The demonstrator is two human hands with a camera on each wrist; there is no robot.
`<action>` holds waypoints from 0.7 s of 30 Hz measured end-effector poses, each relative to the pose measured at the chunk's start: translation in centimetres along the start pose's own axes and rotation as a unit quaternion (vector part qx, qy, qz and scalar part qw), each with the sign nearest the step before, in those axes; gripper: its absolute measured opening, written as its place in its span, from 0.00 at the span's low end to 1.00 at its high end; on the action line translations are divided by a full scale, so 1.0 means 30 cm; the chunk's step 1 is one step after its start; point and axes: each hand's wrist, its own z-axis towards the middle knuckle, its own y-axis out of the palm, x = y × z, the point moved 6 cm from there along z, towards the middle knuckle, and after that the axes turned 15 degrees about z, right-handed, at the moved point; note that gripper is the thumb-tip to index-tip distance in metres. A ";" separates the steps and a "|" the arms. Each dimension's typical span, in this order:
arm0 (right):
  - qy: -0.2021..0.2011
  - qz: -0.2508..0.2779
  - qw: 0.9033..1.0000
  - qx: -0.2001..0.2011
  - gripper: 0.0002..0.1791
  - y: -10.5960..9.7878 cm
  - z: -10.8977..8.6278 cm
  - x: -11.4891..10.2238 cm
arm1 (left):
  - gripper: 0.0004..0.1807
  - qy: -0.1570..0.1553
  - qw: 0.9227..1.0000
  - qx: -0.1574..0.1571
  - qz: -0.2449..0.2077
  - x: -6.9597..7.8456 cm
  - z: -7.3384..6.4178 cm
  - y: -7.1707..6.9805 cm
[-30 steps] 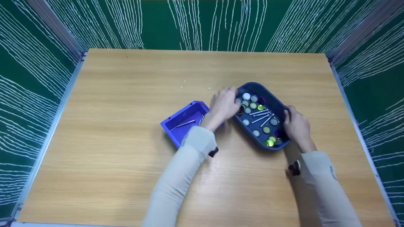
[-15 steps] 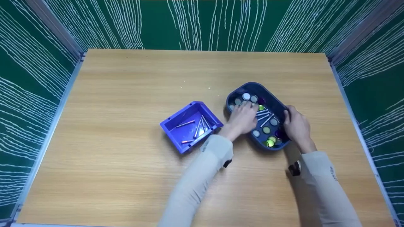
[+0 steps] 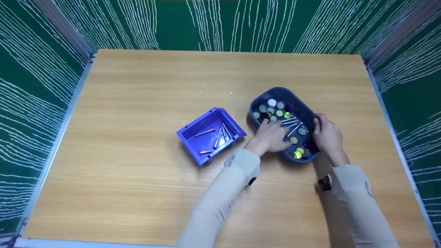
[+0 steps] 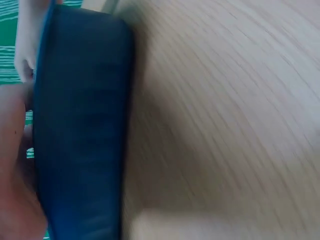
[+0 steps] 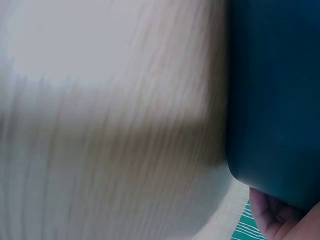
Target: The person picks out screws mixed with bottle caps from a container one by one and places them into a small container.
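In the head view my left hand [image 3: 270, 136] reaches over the near-left wall of a dark blue rounded tub [image 3: 254, 103], its fingers spread beside a cluster of slim silver nails or screws [image 3: 290, 121]. A gap shows between thumb and fingers; the fingertips are partly hidden. My right hand [image 3: 329, 136] grips the tub's right rim, thumb on the inner side. Grey, white and green bottle caps [image 3: 279, 113] lie around the metal pieces. Left of the tub, a purple-blue open bin [image 3: 188, 143] holds several more slim metal pieces [image 3: 217, 137].
Everything stands on a wooden table [image 3: 120, 137], with tiny pale specks behind the bin. Green walls with white streaks [image 3: 179, 27] close off the back and sides. In the left wrist view the tub's outer wall [image 4: 82, 125] fills the left side.
My left hand has moved from between bin and tub into the tub, then slightly nearer toward the metal pieces. The right hand keeps its grip on the rim. The camera view shifted a little.
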 end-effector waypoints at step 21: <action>-0.008 0.008 1.000 0.008 0.23 -0.007 -0.005 0.003 | 0.22 -0.048 0.999 0.006 0.001 0.013 0.016 0.021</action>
